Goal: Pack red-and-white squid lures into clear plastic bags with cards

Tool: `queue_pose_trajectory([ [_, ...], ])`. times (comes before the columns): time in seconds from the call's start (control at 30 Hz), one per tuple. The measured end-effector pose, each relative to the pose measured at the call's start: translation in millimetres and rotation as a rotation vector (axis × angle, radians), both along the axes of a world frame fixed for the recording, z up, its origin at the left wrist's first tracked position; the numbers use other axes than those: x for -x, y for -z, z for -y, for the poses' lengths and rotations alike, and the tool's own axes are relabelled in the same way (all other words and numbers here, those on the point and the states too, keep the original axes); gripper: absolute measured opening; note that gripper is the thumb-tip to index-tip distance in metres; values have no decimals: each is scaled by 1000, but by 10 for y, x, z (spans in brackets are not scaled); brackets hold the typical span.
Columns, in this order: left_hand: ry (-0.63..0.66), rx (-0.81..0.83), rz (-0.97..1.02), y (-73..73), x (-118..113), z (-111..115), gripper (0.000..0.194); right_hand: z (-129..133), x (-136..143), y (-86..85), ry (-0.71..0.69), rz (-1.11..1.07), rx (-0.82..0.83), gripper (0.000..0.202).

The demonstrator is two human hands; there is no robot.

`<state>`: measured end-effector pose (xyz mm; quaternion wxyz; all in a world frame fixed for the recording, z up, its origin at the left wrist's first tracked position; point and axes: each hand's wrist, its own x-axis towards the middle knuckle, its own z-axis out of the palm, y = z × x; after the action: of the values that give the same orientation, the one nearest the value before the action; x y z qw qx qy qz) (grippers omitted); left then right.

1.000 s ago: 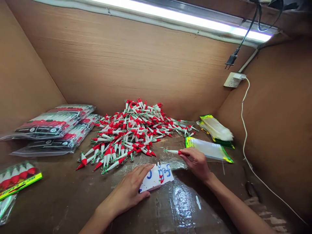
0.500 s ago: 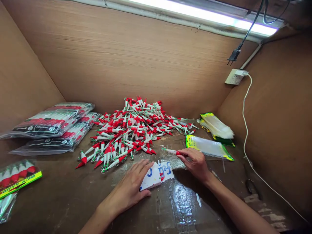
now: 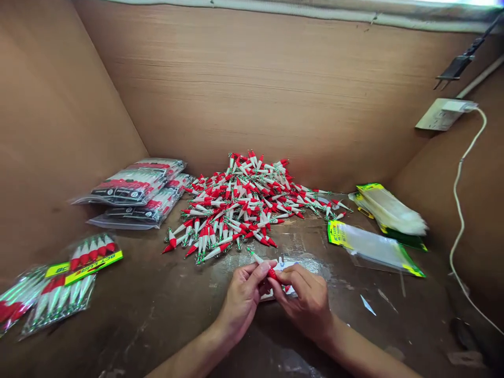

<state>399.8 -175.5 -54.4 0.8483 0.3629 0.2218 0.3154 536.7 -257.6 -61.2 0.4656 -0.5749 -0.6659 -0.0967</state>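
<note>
A red and white lure [image 3: 271, 272] with a green hooked tip is pinched between both hands at the front centre. My left hand [image 3: 244, 294] has its thumb and fingers closed around the lure's middle. My right hand [image 3: 307, 296] grips its red end, fingertips almost touching those of the left. Beneath the hands lies a white card [image 3: 292, 264] with blue writing, mostly covered by them. Behind, a large heap of similar red and white lures [image 3: 236, 202] spreads over the brown table [image 3: 157, 336].
Stacked clear bags of lures [image 3: 129, 186] lie at the back left, with yellow-labelled filled packs [image 3: 66, 294] nearer. Clear yellow-topped bags [image 3: 370, 244] lie on the right. A white cable [image 3: 457, 226] runs down the right wall below an outlet [image 3: 444, 114].
The view has swung left, shifting the scene rightward. My left hand has left its flat position on the card and joined my right hand on the lure, now held over the card.
</note>
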Motion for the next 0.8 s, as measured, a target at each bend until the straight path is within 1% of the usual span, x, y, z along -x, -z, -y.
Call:
queue_pose_trajectory([
  [0.13,14,5,53,1,-1,45,26,26,11,-24,-1,-111,25,12],
  [0.23,23,-94,12,-6,18,38,29,38,23,-101,-23,-240,58,8],
  [0.3,-4,-226,-99,-14,37,14,31,35,20,-147,-53,-371,147,3],
  [0.4,-30,-507,-294,-52,60,-28,31,15,-24,-187,-93,-638,346,13],
  [0.47,-28,-686,-371,-90,65,-42,27,-2,-73,-196,-119,-765,441,17],
  [0.57,-36,-888,-427,-133,63,-39,23,-20,-152,-206,-163,-816,498,15],
  [0.63,-36,-978,-459,-141,60,-30,23,-22,-193,-217,-176,-818,520,15],
  [0.73,-13,-1037,-502,-134,58,-23,23,-20,-237,-233,-178,-806,553,15],
  [0.8,21,-1015,-493,-130,54,-23,23,-17,-258,-232,-185,-812,571,15],
])
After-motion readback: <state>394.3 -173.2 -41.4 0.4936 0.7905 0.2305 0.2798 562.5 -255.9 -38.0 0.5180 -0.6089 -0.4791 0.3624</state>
